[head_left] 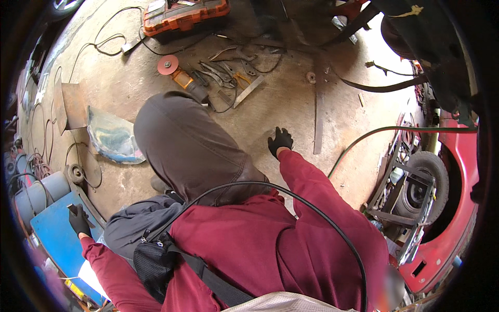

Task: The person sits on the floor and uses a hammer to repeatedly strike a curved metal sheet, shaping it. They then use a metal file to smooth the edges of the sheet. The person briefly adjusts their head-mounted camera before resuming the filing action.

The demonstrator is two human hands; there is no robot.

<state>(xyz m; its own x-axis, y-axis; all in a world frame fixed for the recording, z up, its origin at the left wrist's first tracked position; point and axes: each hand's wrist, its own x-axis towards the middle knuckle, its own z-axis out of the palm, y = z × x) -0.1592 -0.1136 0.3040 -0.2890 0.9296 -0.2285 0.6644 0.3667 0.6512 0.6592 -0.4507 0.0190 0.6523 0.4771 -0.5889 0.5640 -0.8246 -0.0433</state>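
My right hand (280, 141), in a black glove, reaches down over the concrete floor with its fingers spread and nothing in them. At the far left, my left hand (79, 220), also gloved in black, is closed above a blue panel (49, 221). A small dark piece with a light end pokes out of its fingers; its kind is not clear. Beyond my knee lies an angle grinder (183, 79) with a reddish disc (167, 64). Several locking pliers (215, 73) and yellow-handled pliers (241, 80) lie beside it, next to a flat metal strip (249, 91).
An orange toolbox (187, 18) stands at the back. A long flat bar (318, 114) lies right of my right hand. A green hose (364, 136) runs toward a red car body (452, 223) and a wheel (423, 182). A curved panel (115, 138) rests at left.
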